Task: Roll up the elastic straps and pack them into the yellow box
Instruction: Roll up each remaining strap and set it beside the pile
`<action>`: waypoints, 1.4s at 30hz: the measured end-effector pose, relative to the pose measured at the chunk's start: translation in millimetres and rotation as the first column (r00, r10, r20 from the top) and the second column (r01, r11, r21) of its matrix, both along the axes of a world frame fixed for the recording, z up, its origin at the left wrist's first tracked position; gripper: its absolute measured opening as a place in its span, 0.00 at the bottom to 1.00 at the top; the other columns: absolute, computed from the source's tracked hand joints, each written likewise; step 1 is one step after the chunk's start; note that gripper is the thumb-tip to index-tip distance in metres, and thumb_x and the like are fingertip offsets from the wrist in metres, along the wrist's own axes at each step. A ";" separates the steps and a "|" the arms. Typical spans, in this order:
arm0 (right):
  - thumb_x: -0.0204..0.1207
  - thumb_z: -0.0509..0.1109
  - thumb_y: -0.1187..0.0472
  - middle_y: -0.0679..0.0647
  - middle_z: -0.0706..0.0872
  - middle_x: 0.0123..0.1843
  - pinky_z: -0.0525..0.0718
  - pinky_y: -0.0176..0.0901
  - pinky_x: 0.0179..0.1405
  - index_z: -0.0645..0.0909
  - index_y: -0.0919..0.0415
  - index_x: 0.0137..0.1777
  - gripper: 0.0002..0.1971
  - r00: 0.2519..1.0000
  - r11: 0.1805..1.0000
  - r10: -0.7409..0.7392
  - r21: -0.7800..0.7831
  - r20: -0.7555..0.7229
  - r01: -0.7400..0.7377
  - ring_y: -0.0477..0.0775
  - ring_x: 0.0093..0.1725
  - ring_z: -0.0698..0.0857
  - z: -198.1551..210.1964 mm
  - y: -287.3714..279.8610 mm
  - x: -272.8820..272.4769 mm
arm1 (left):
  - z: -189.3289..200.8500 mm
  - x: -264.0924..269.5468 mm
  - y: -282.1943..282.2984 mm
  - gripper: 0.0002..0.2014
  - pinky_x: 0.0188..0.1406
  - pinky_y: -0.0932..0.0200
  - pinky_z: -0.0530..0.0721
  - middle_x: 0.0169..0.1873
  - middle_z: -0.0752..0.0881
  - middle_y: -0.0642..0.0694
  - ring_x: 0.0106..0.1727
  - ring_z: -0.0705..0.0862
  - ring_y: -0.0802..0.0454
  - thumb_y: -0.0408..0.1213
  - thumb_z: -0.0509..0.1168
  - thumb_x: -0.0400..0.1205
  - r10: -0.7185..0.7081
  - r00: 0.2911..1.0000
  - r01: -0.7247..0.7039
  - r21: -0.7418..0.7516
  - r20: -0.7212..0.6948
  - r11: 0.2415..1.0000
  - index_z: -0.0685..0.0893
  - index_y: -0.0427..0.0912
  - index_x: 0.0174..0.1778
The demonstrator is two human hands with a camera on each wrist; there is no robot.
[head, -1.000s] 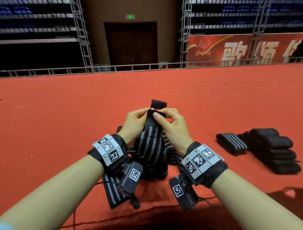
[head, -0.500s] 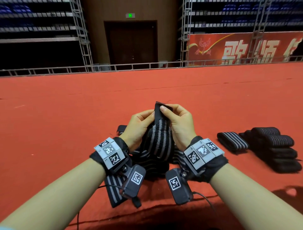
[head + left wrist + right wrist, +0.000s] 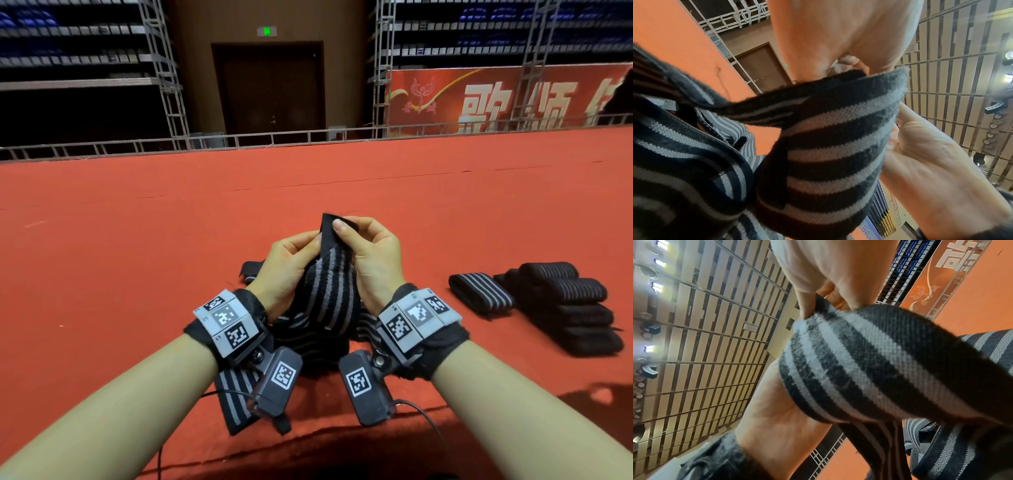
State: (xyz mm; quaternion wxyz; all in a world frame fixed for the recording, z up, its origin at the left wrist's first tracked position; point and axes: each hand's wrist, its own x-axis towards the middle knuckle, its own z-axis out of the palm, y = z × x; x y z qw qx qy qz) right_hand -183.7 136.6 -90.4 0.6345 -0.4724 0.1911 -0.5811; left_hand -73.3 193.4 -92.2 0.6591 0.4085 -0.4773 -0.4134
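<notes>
**A:** What's the biggest thing in front of you?

**B:** The red carpet floor (image 3: 137,240), running back to a grey metal railing (image 3: 274,138) with one dark brown door (image 3: 270,85) behind it and one red banner with pale lettering (image 3: 496,99) off to my right.

**A:** And the straps?

**B:** A loose heap of black elastic straps with grey stripes (image 3: 308,346) lies on the carpet just under my wrists; I can't count the ones tangled in it. To my right is a stack of rolled black straps (image 3: 575,315), about four rolls as far as I can tell, and one flatter striped strap (image 3: 481,296) lying just beside them.

**A:** What are you holding?

**B:** One black-and-grey striped strap (image 3: 329,284), lifted above the heap. My left hand (image 3: 287,270) curls round its left edge. My right hand (image 3: 373,260) pinches its plain black end (image 3: 330,222) between thumb and fingers, so that end stands upright.

**A:** The yellow box?

**B:** I can't see it in any view.
</notes>
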 end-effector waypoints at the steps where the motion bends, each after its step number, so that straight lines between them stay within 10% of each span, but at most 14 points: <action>1: 0.73 0.76 0.70 0.55 0.88 0.40 0.86 0.53 0.49 0.85 0.59 0.44 0.06 1.000 1.000 -0.004 -0.013 0.005 0.004 0.58 0.44 0.86 0.5 0.4 -0.7 | -0.3 0.0 -0.2 0.10 0.41 0.60 0.87 0.43 0.91 0.42 0.41 0.89 0.51 0.35 0.63 0.84 0.000 1.000 0.000 0.002 -0.003 1.000 0.88 0.38 0.56; 6: 0.74 0.73 0.74 0.54 0.88 0.41 0.89 0.45 0.43 0.82 0.56 0.66 0.22 0.999 1.000 0.013 -0.017 0.029 -0.013 0.53 0.42 0.88 7.2 1.4 -3.1 | 5.5 -3.6 3.6 0.16 0.51 0.54 0.86 0.48 0.90 0.37 0.49 0.88 0.47 0.41 0.59 0.87 0.016 0.999 -0.016 0.008 -0.031 1.000 0.86 0.34 0.59; 14: 0.72 0.75 0.72 0.59 0.90 0.43 0.88 0.46 0.46 0.87 0.62 0.43 0.06 0.997 0.982 -0.072 -0.177 -0.040 0.064 0.53 0.43 0.89 90.6 0.3 -3.0 | 41.3 3.4 18.6 0.22 0.61 0.60 0.83 0.56 0.88 0.51 0.58 0.86 0.59 0.34 0.75 0.76 0.276 0.785 -0.194 -0.202 0.554 0.960 0.79 0.45 0.64; 20: 0.71 0.77 0.70 0.57 0.91 0.40 0.90 0.48 0.50 0.88 0.59 0.42 0.06 0.984 0.911 -0.170 -0.389 -0.049 0.138 0.53 0.42 0.91 203.6 7.2 2.1 | 114.6 8.5 20.9 0.21 0.66 0.48 0.82 0.57 0.87 0.45 0.58 0.87 0.53 0.32 0.74 0.77 0.424 0.787 -0.296 -0.330 0.448 0.897 0.77 0.40 0.65; 26: 0.69 0.79 0.67 0.56 0.92 0.41 0.90 0.56 0.50 0.89 0.53 0.38 0.07 0.963 0.847 -0.265 -0.488 -0.045 0.210 0.57 0.43 0.92 271.0 20.1 -5.6 | 168.8 -13.4 36.8 0.26 0.66 0.59 0.80 0.63 0.82 0.48 0.64 0.82 0.57 0.38 0.69 0.82 0.386 0.832 -0.221 -0.402 0.397 0.889 0.67 0.45 0.73; 34: 0.72 0.74 0.74 0.61 0.90 0.44 0.91 0.53 0.44 0.86 0.59 0.39 0.09 0.984 0.929 -0.156 -0.325 0.083 0.175 0.59 0.41 0.90 275.6 35.8 -6.2 | 185.4 -38.4 25.8 0.23 0.42 0.80 0.79 0.51 0.79 0.58 0.47 0.80 0.72 0.37 0.68 0.83 0.395 0.809 -0.231 -0.383 0.435 0.894 0.67 0.37 0.69; 38: 0.76 0.71 0.71 0.58 0.89 0.47 0.86 0.44 0.37 0.84 0.57 0.47 0.08 0.995 0.947 -0.091 -0.304 0.044 0.100 0.52 0.41 0.88 265.6 28.6 -18.1 | 180.8 -27.3 18.8 0.13 0.64 0.47 0.82 0.58 0.86 0.42 0.59 0.85 0.48 0.33 0.64 0.84 0.492 0.804 -0.366 -0.372 0.335 0.853 0.79 0.36 0.64; 42: 0.77 0.58 0.75 0.50 0.85 0.45 0.75 0.41 0.38 0.80 0.59 0.65 0.21 0.915 0.978 -0.174 -0.169 -0.363 0.119 0.47 0.39 0.80 159.5 -14.0 -44.7 | 168.8 -14.6 15.1 0.13 0.64 0.46 0.83 0.58 0.87 0.40 0.59 0.86 0.47 0.31 0.62 0.85 0.488 0.825 -0.395 -0.327 0.284 0.859 0.80 0.34 0.65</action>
